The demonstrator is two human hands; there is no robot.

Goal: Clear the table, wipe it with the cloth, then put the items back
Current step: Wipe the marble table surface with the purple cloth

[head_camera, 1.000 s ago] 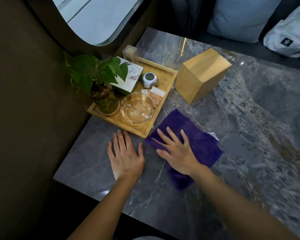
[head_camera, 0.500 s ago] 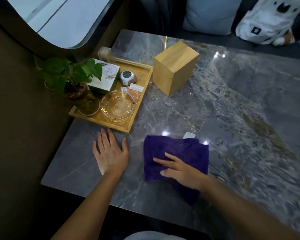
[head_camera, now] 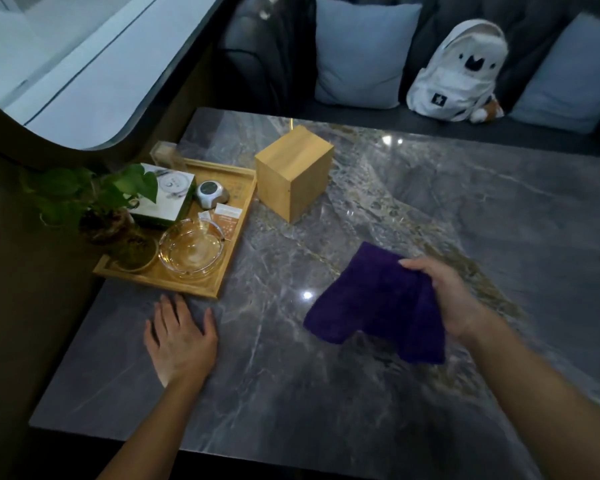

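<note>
**Wiping under way, with items sitting on the surface**

The grey marble surface [head_camera: 430, 209] is carrying everything, and the wooden tray [head_camera: 234, 252] at its far left corner is serving as the landmark. Just to the right of the tray, a wooden box [head_camera: 293, 173] is standing on the surface, near but not clearly touching it. Inside the tray are sitting a potted plant [head_camera: 94, 206], a white and green carton [head_camera: 168, 199], a glass ashtray [head_camera: 192, 249], a small round grey gadget [head_camera: 211, 195] and some paper sachets [head_camera: 224, 216].

The purple cloth [head_camera: 374, 299] is lying well to the right of the tray and nearer the person, folded and partly lifted. The right hand [head_camera: 444, 296] is closing around the cloth's right edge, thumb on top and fingers curled beneath. The left hand [head_camera: 179, 337] is resting flat and spread on the surface just in front of the tray, holding nothing.

Judging by this, the clearing step appears undone or skipped: tray and box are occupying the surface while wiping is going on around them. The area under them and the far right side appear to be waiting, as does any putting back.
</note>
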